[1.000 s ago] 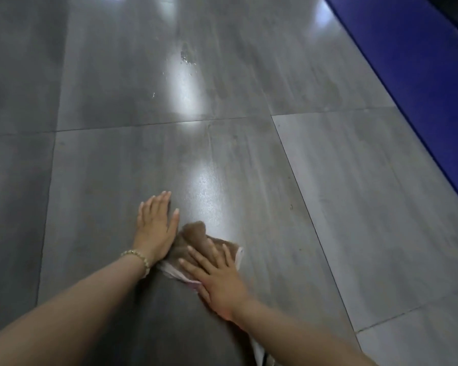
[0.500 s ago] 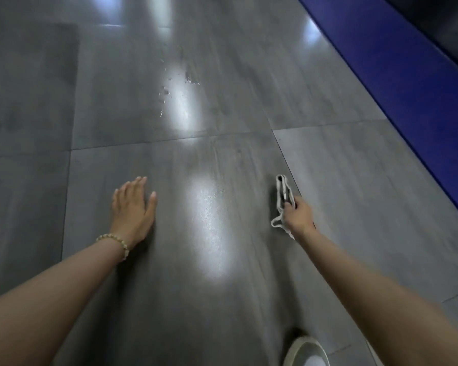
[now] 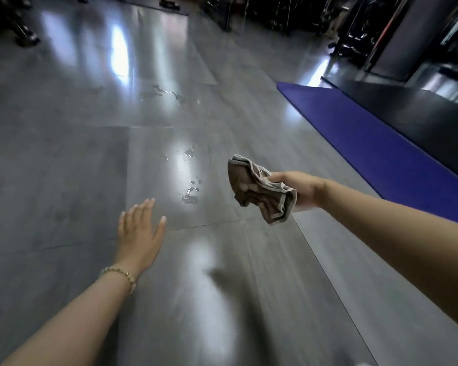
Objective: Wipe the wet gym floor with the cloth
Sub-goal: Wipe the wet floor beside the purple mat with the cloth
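Head camera view, looking forward and down over a glossy grey tiled floor. Nearest, at seven o'clock, the left hand reaches forward palm down, with fingers straight and close together and the thumb out. A beaded bracelet circles its wrist. Whether the palm touches the tile cannot be told.

At three o'clock the right hand is raised above the floor, its fingers curled round a bunched cloth. The cloth is brown-grey with a paler stitched edge. It is crumpled into loose folds and hangs clear of the tile.

Just beyond the left fingertips, near centre, water drops glint in a light reflection. Farther off, at twelve o'clock, a second splash lies well apart. A blue mat runs along the floor at two o'clock, and dark gym equipment lines the far edge.

Likely risks: a palm leaned on the wet tile could slip, a bunched cloth may smear water rather than soak it up, and the far splash could be missed.
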